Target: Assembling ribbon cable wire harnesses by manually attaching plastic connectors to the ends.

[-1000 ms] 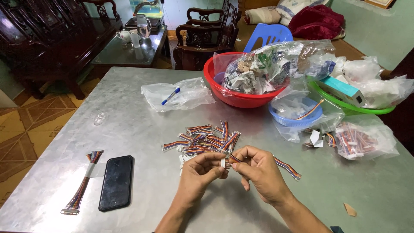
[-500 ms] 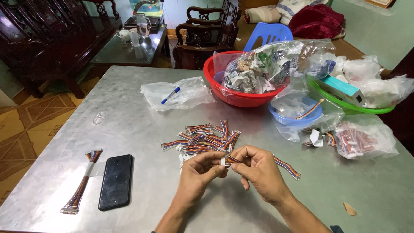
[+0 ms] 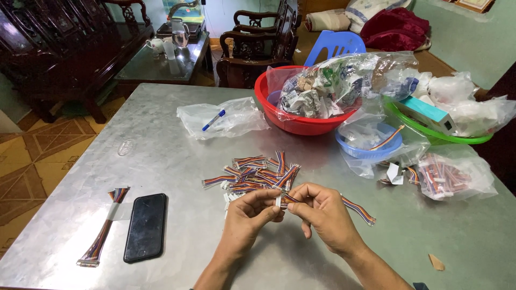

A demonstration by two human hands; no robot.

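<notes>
At six o'clock on the bench [image 3: 161, 156], both hands, left hand [image 3: 250, 215] and right hand [image 3: 322, 215], pinch one ribbon cable [image 3: 355, 208]; a loose pile [image 3: 258, 174] at twelve waits, one bundle [image 3: 105, 228] at nine lies taped.

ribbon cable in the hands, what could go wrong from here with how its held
Both hands, left hand and right hand, pinch the ribbon cable close to its small white connector, so a hard tug might loosen wires there. The cable's free end trails over the metal table and could snag. The pile of cables lies just beyond the hands, so a stray knuckle may scatter it.
</notes>
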